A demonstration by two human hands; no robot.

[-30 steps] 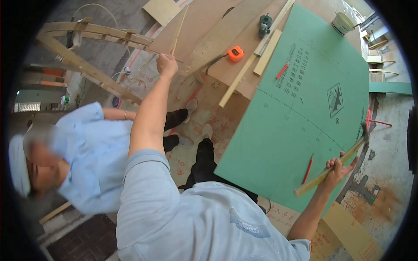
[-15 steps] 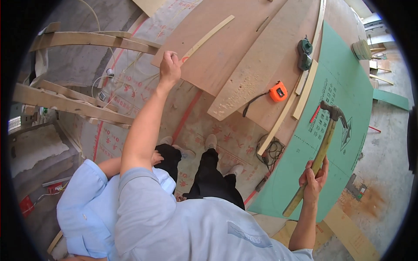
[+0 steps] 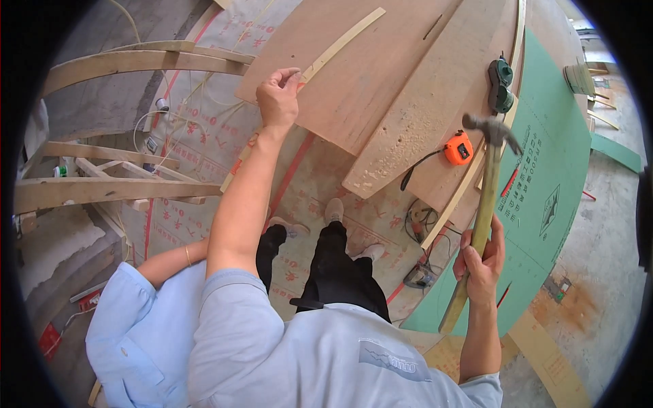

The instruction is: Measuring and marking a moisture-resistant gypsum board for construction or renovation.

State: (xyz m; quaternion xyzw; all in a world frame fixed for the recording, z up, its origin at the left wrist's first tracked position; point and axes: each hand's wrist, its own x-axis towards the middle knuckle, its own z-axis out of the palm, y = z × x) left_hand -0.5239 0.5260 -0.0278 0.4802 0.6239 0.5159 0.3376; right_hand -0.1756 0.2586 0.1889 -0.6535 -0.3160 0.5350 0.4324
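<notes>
Plywood worktop [image 3: 401, 75] at 12 o'clock, green board [image 3: 520, 272] at 3, red-printed floor sheet [image 3: 309, 187] below, in head view. L hand [image 3: 277, 98], 11 o'clock, pinched on thin wood strip [image 3: 343, 44] that angles up twd 12. R hand [image 3: 479, 262], 4 o'clock, wrapped arnd handle of claw hammer [image 3: 486, 207], hammer's head up at 2. Orange tape measure [image 3: 458, 149] on worktop, also abt 2, nr hammer. Co-worker's lt-blue sleeve [image 3: 126, 292] at 8.
</notes>
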